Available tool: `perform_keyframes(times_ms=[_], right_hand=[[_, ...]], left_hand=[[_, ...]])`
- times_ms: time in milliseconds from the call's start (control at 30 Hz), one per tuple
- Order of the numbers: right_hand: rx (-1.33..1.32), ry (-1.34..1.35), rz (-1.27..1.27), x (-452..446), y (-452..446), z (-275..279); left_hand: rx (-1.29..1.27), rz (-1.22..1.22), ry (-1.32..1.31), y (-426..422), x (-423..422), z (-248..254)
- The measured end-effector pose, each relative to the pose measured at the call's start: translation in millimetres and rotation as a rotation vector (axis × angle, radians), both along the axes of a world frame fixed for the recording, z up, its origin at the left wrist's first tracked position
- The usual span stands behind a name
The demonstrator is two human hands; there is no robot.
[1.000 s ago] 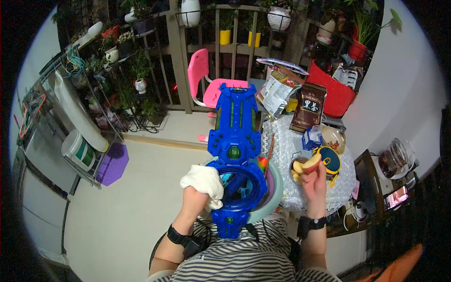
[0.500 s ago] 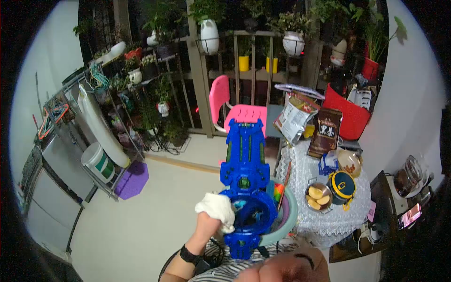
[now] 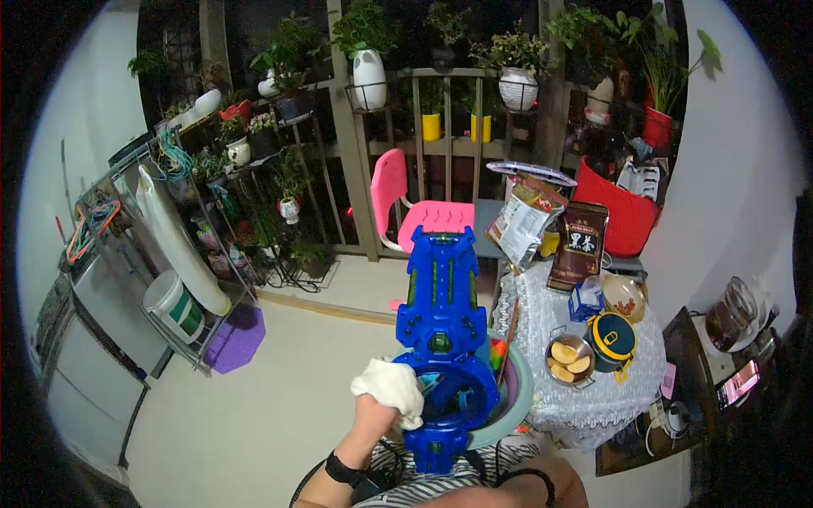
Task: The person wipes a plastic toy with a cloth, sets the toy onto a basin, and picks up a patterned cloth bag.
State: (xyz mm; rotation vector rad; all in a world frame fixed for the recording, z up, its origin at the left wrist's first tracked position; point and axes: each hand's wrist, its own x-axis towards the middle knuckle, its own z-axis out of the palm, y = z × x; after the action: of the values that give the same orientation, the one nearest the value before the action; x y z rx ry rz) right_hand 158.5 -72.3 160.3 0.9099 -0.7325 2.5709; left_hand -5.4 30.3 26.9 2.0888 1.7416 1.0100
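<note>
My left hand, with a black band on its wrist, is closed on a bunched white cloth. The cloth touches the left rim of the round bowl of a long blue plastic toy, which stands upright over my lap with its lower end near my striped clothing. Inside that dark bowl are light blue markings or parts, too small to make out. My right hand shows only in part at the bottom edge, below a black bracelet; its fingers are out of frame.
Behind the toy are a greenish round tub and a pink chair. On the right, a lace-covered table holds a pan of cut fruit, a dark lidded pot and snack bags. A metal rack stands left.
My right hand has dropped lower and mostly left the bottom of the view. The view has tilted up slightly. My left hand and the cloth stay at the bowl's left rim.
</note>
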Motion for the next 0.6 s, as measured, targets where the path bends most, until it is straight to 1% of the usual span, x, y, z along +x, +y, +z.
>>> perform_keyframes(times_ms=[33,67,100,200,233,333,367,433,467,533,600], right_hand=[[-0.089,-0.036,0.087,1,1,2],[-0.004,0.047,-0.044,-2,4,4],[0.080,0.128,-0.174,-5,7,4],[0.175,0.183,-0.335,-8,9,-8],[0.200,0.202,-0.333,-9,10,-9],[0.219,0.202,-0.320,-9,12,-6],[0.217,0.198,-0.315,-9,12,-6],[0.211,0.193,-0.311,-9,12,-7],[0.217,0.198,-0.319,-10,13,-7],[0.219,0.204,-0.322,-12,14,-7],[0.247,0.217,-0.354,-12,14,-7]], left_hand=[[0.067,-0.020,-0.078,0,-2,-6],[0.135,-0.043,-0.151,-1,-5,-13],[0.110,-0.037,-0.097,2,-6,-16],[0.123,-0.017,0.099,-3,-2,-6],[0.122,-0.064,-0.145,-4,-2,-7],[0.215,-0.111,-0.265,-2,-4,-14],[0.064,-0.050,-0.191,0,-1,-7],[-0.090,0.008,-0.116,0,0,-5],[0.005,-0.072,-0.204,1,-1,-8],[0.097,-0.146,-0.290,3,-3,-15],[0.035,-0.135,-0.295,6,-3,-18]])
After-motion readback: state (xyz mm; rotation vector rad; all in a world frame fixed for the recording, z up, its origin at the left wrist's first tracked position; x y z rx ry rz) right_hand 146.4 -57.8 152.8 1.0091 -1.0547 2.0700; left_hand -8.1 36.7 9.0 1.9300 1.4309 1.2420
